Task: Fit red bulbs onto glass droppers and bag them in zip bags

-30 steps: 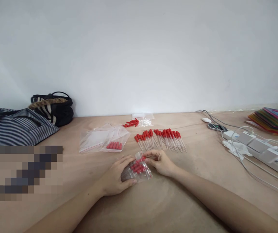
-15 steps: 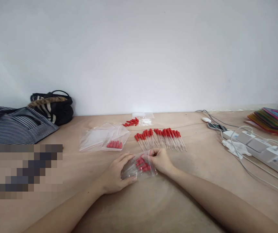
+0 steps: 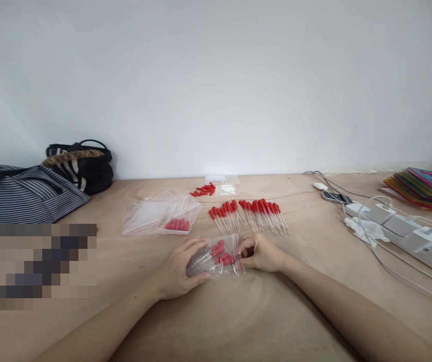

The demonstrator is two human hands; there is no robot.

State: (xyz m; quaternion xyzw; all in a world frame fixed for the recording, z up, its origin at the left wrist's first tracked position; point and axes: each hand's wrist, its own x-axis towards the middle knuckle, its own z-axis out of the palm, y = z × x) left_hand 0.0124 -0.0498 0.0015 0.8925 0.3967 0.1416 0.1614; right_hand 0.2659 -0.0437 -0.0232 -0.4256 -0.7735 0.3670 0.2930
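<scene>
A clear zip bag (image 3: 221,259) with several red-tipped droppers inside lies on the table between my hands. My left hand (image 3: 181,266) holds the bag's left end, fingers above and thumb below. At the bag's right edge, by the red zip line, my right hand (image 3: 259,252) pinches the opening. Just beyond the bag, several red-topped clear droppers (image 3: 253,216) lie in a fanned row. Flat clear bags (image 3: 144,216) are at the left, and a bag with red caps (image 3: 178,224) rests partly on them.
Loose red caps (image 3: 203,190) and another clear bag (image 3: 221,179) sit near the wall. Striped and black bags (image 3: 23,193) stand at the left. On the right are a power strip (image 3: 415,239) with cables, crumpled tissue (image 3: 366,230) and stacked coloured sheets (image 3: 423,188).
My right hand has moved down along the bag's right edge, from its upper corner to nearer the middle. The bag lies flatter. My left hand has hardly moved.
</scene>
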